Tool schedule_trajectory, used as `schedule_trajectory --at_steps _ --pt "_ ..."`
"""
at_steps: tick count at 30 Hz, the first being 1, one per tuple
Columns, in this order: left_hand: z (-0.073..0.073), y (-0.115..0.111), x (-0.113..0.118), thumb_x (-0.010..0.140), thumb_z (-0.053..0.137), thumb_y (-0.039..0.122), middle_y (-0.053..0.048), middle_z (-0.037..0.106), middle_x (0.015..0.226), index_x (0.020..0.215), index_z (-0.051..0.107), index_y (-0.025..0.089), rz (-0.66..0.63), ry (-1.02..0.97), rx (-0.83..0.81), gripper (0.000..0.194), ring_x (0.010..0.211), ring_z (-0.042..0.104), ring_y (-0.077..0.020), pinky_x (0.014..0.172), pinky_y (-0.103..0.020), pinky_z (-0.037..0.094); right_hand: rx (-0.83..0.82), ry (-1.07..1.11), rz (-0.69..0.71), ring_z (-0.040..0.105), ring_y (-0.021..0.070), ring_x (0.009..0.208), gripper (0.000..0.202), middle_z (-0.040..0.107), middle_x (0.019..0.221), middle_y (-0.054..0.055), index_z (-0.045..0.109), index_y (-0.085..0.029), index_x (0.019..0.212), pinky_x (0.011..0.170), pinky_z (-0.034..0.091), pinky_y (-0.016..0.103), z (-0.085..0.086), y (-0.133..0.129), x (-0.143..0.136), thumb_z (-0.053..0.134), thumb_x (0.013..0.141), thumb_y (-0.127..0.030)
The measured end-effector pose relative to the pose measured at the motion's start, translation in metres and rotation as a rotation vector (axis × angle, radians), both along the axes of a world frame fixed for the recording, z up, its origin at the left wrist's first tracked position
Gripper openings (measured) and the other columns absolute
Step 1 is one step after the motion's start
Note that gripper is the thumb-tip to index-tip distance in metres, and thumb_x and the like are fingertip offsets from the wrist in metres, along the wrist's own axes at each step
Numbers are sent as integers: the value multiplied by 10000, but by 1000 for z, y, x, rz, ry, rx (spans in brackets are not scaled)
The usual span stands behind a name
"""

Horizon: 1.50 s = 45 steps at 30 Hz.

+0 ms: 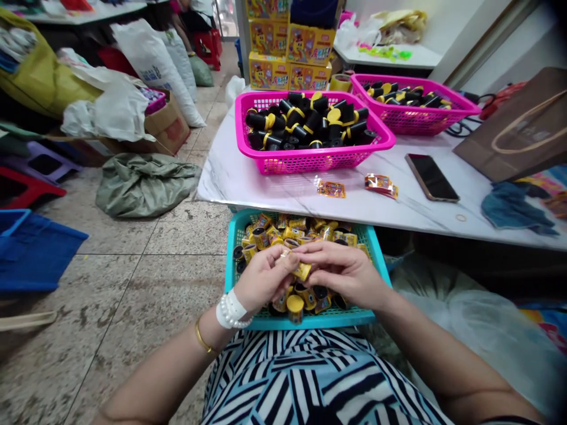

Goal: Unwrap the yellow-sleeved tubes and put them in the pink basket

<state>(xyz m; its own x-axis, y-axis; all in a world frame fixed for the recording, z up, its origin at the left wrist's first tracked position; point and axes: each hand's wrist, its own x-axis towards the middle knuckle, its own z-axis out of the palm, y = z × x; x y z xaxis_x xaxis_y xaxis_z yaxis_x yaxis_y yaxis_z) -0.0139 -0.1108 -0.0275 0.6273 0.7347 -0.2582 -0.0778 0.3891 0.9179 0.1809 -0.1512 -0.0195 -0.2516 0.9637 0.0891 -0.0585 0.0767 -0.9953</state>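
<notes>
My left hand (271,273) and my right hand (343,270) meet over a teal basket (305,322). Between their fingers is a small cylinder with a yellow end (303,271), partly covered by the fingertips. My left thumb and fingers pinch it, and my right fingers close on it from the other side. Below, the teal basket holds many small cylinders in yellow printed wrappers (295,306), some showing black ends. On the table, printed film sleeves lie in a small group (331,188) and a stack (381,185).
A pink basket (310,160) of black and yellow cylinders stands on the white table (266,192), with another pink basket (416,121) behind it. A phone (432,177), a paper bag (518,130) and a blue cloth (514,209) lie right. Yellow boxes (290,53) rise behind. A blue bin (35,254) stands left.
</notes>
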Motion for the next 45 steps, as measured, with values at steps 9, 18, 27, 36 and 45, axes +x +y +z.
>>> schedule_trajectory --at_steps 9,18,27,36,45 --pt "0 -6 11 710 809 554 93 521 452 766 528 167 -15 -214 -318 481 238 318 -9 255 -115 270 90 68 -163 725 151 722 222 708 972 39 778 -269 1009 631 631 278 -8 2 -1 799 796 -211" --pt "1 -11 20 720 780 593 71 587 480 859 529 185 -9 -276 -389 499 248 365 -36 237 -120 294 452 -164 -277 642 145 716 171 708 777 19 789 -270 977 669 526 279 -13 4 2 762 835 -179" --pt "11 -8 14 825 663 599 86 547 485 914 523 203 63 -27 -43 429 265 336 -39 264 -137 233 496 -441 -213 692 164 884 307 702 1122 74 725 -261 1186 638 563 238 7 7 15 705 885 -312" --pt "5 27 10 805 687 434 13 617 699 1289 528 159 451 654 883 579 597 603 -182 602 -292 459 392 -1081 -722 646 233 884 248 684 994 99 808 -219 997 794 513 343 1 113 87 746 804 -361" --pt "15 5 9 733 766 406 11 610 617 894 723 175 389 315 549 285 540 533 -133 523 -230 421 427 -889 -740 603 182 793 136 680 820 65 748 -169 719 765 456 295 -4 117 72 680 822 -227"
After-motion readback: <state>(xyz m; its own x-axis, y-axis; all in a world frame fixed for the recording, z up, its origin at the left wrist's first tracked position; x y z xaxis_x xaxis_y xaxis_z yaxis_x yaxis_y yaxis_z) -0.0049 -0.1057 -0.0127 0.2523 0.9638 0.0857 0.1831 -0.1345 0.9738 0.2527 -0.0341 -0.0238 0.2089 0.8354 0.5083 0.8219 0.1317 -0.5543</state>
